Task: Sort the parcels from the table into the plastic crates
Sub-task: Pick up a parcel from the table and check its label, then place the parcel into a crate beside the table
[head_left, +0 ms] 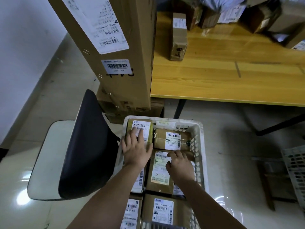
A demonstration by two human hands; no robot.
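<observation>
A white plastic crate stands on the floor below me, packed with several brown labelled parcels. My left hand lies flat with spread fingers on the olive parcel in the crate's far left corner. My right hand rests with bent fingers on the upper end of the long parcel marked "3-1". Beyond it lies a brown parcel with a white label. On the wooden table, a small upright box stands alone, with more parcels piled at the back.
A tall cardboard carton leans at the table's left end, over smaller boxes on the floor. A chair with a dark back stands just left of the crate. Another crate's grey mesh wall shows at the right edge.
</observation>
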